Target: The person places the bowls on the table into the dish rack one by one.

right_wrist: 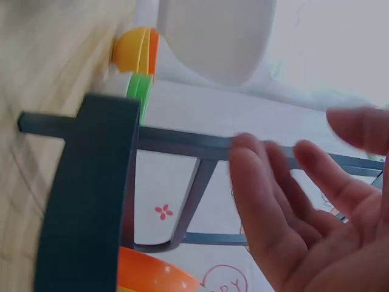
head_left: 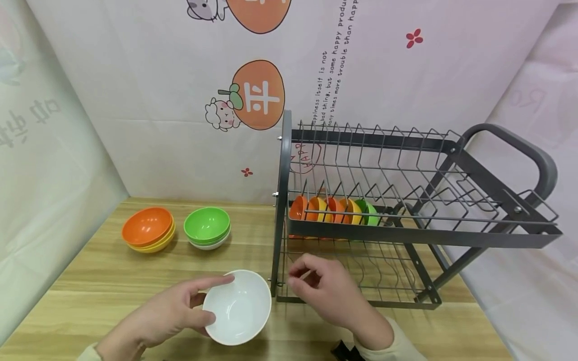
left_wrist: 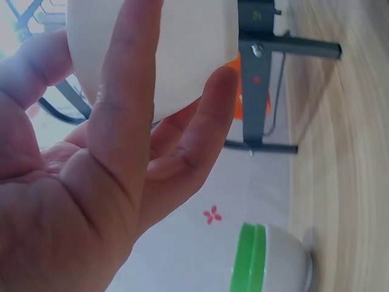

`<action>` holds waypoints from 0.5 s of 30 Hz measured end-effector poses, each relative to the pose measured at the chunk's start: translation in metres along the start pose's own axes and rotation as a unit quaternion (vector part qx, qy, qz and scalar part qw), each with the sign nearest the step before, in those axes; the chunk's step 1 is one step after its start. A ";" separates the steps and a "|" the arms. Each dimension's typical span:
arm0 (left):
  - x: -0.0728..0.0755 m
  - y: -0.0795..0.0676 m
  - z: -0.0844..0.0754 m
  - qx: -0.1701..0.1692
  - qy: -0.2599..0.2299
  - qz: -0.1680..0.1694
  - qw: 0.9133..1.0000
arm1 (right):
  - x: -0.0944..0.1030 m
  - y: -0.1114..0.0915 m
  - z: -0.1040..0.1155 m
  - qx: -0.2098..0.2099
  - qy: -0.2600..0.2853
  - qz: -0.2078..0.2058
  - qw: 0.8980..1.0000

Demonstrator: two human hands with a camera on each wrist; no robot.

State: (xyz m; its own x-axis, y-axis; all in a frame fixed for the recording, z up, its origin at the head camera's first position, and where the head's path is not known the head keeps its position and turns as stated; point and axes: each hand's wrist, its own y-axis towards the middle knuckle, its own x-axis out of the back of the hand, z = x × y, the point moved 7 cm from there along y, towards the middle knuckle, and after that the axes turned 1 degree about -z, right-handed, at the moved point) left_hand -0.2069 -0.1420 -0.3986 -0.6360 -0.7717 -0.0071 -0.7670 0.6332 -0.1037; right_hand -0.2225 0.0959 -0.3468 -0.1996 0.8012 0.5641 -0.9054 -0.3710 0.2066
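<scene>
A white bowl (head_left: 238,308) is tilted above the table's front, its inside facing the head camera. My left hand (head_left: 173,312) grips it by the left side, thumb and fingers around the wall; the left wrist view shows the fingers spread along the outside of the bowl (left_wrist: 182,48). To the right, apart from the bowl, my right hand (head_left: 331,293) hovers before the rack's lower tier with its fingers loosely bent. Nothing lies between its thumb and fingers in the right wrist view, where that hand (right_wrist: 316,219) is seen from the palm side.
A dark two-tier dish rack (head_left: 384,230) stands at right. Several orange, yellow and green bowls (head_left: 334,210) stand on edge in its lower tier. Back left are two stacks: an orange bowl (head_left: 147,226) over yellow ones, and a green bowl (head_left: 206,224) over green and white.
</scene>
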 end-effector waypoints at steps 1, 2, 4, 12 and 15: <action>-0.003 0.001 -0.003 -0.003 0.000 0.003 1.000 | -0.003 -0.003 0.000 -0.006 0.024 0.029 0.999; -0.005 0.001 -0.005 -0.006 0.001 0.006 1.000 | -0.005 -0.005 -0.001 -0.009 0.048 0.054 0.997; -0.011 0.002 -0.009 -0.013 0.000 0.013 1.000 | -0.011 -0.009 -0.001 -0.015 0.108 0.100 0.989; -0.029 0.007 -0.019 -0.013 -0.027 0.012 0.999 | -0.029 -0.021 -0.001 -0.009 0.320 0.200 0.926; -0.034 0.009 -0.023 -0.013 -0.039 0.011 0.999 | -0.032 -0.024 -0.003 -0.014 0.374 0.212 0.903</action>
State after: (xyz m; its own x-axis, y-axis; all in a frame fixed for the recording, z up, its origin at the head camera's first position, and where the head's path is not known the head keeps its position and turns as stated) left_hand -0.1938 -0.1087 -0.3766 -0.6447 -0.7595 -0.0865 -0.7558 0.6503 -0.0771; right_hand -0.1953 0.0805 -0.3723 -0.7174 0.6877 -0.1115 -0.6960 -0.7144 0.0722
